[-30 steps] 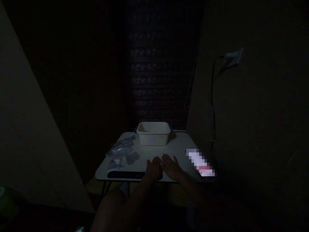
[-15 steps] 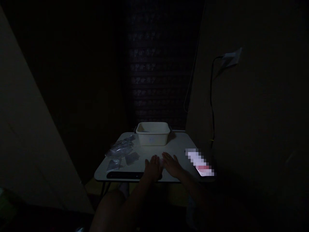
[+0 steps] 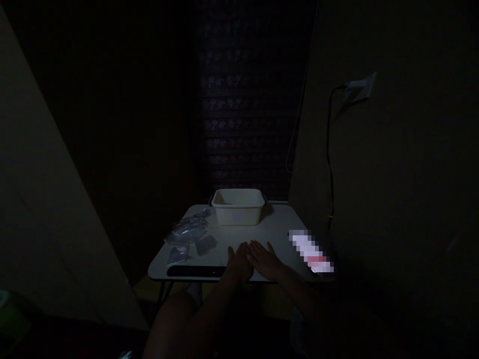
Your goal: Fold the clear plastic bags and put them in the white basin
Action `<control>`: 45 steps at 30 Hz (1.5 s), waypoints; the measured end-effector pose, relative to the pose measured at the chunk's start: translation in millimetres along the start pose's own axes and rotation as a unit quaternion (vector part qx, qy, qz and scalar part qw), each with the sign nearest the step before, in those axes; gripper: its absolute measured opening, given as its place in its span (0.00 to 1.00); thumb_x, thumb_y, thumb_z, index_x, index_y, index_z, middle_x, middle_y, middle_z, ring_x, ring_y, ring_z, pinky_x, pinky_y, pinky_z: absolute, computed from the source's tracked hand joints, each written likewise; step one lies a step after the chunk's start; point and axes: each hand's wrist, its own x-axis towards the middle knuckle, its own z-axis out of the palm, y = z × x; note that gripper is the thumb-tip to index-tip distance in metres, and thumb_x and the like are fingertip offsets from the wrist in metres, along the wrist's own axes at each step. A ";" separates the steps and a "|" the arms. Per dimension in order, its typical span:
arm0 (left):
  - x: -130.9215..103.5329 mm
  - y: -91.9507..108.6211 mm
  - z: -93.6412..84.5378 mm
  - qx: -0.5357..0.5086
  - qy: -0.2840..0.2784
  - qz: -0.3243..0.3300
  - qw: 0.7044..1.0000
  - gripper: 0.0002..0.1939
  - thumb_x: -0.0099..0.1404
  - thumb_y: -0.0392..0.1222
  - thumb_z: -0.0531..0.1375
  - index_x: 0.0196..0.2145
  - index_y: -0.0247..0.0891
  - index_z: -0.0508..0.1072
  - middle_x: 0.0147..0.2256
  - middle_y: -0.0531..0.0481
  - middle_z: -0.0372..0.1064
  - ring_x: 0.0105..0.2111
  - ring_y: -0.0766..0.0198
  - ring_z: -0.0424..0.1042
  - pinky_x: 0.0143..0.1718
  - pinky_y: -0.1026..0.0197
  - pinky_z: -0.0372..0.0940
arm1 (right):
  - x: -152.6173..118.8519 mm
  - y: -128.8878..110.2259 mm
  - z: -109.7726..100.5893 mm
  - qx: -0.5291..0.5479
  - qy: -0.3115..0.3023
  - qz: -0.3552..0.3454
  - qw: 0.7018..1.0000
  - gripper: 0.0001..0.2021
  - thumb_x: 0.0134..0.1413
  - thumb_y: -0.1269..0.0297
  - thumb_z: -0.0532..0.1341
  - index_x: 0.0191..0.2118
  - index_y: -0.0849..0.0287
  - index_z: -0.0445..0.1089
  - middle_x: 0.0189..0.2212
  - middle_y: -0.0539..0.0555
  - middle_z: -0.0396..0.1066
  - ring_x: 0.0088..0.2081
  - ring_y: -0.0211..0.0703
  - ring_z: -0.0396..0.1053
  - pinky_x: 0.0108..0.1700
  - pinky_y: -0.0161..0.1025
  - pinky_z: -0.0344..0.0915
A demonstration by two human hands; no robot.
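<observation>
My left hand [image 3: 240, 263] lies low over the front middle of the white folding table [image 3: 275, 224], its fingers stretched forward and the thumb held apart. My right hand [image 3: 264, 260] is beside it, fingers extended and angled inward so that the fingertips meet or overlap those of the left. Whether anything lies beneath the hands is hidden in the dim light. Left of my hands are a clear plastic bag [image 3: 205, 244], a second small bag [image 3: 177, 254] and a heap of crinkled clear bags [image 3: 187, 230].
A white plastic tub [image 3: 238, 215] with dark handles stands at the table's back. At the right edge lies a lit, pixelated phone [image 3: 312, 253]. A dark slot [image 3: 194, 271] runs along the front edge. A cable [image 3: 329, 149] hangs from a wall socket [image 3: 361, 89].
My right hand has moved left and slightly down, closing the small gap between the hands. A faint pale patch seen between them is now covered.
</observation>
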 end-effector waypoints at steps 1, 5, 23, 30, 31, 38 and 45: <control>0.2 0.0 0.3 0.000 0.001 0.000 1.000 0.24 0.56 0.44 0.35 0.50 0.32 0.44 0.51 0.41 0.39 0.50 0.57 0.37 0.42 0.41 0.37 | 0.0 -0.2 0.1 -0.001 0.000 0.000 1.000 0.27 0.48 0.54 0.28 0.52 0.62 0.40 0.52 0.54 0.38 0.52 0.38 0.32 0.48 0.49 0.26; 1.2 -0.3 3.3 0.007 0.009 0.005 1.000 0.24 0.56 0.44 0.36 0.50 0.34 0.45 0.51 0.41 0.39 0.50 0.55 0.38 0.42 0.41 0.37 | -0.3 -1.0 -0.5 -0.002 -0.011 0.004 1.000 0.27 0.48 0.54 0.29 0.52 0.62 0.39 0.52 0.53 0.37 0.52 0.38 0.32 0.48 0.49 0.26; -0.6 -2.3 2.9 0.025 0.028 0.008 0.999 0.25 0.56 0.45 0.35 0.50 0.32 0.45 0.51 0.41 0.40 0.50 0.56 0.38 0.43 0.44 0.38 | -2.2 -0.4 -1.3 -0.024 0.021 -0.006 0.999 0.26 0.48 0.54 0.29 0.51 0.60 0.41 0.52 0.54 0.41 0.52 0.39 0.34 0.49 0.47 0.26; 0.9 -1.7 4.4 0.018 0.015 0.003 1.000 0.25 0.56 0.45 0.36 0.50 0.33 0.44 0.51 0.41 0.40 0.50 0.56 0.37 0.42 0.42 0.38 | 0.0 0.7 0.8 -0.011 -0.007 0.000 1.000 0.26 0.48 0.54 0.28 0.52 0.60 0.40 0.52 0.53 0.38 0.52 0.39 0.33 0.49 0.48 0.26; 0.9 -1.4 4.2 0.018 0.015 0.001 1.000 0.25 0.56 0.45 0.35 0.50 0.33 0.44 0.51 0.41 0.39 0.50 0.56 0.37 0.42 0.42 0.38 | 0.1 0.6 0.6 -0.009 -0.011 0.001 1.000 0.27 0.48 0.54 0.29 0.52 0.61 0.40 0.52 0.53 0.38 0.52 0.39 0.33 0.49 0.48 0.27; -0.7 -0.8 2.4 0.024 0.021 -0.004 0.999 0.25 0.56 0.44 0.36 0.50 0.32 0.45 0.51 0.41 0.40 0.51 0.57 0.36 0.44 0.44 0.38 | -1.8 -1.1 -2.1 -0.012 0.005 0.006 1.000 0.26 0.48 0.54 0.29 0.52 0.60 0.40 0.52 0.52 0.38 0.52 0.38 0.32 0.49 0.46 0.30; -1.7 -1.0 1.1 0.026 0.020 0.000 0.999 0.25 0.56 0.44 0.36 0.50 0.32 0.45 0.51 0.42 0.41 0.50 0.56 0.38 0.44 0.45 0.38 | -1.3 -1.0 0.6 -0.024 0.010 -0.001 1.000 0.26 0.48 0.55 0.30 0.51 0.61 0.42 0.52 0.54 0.41 0.52 0.39 0.35 0.49 0.45 0.31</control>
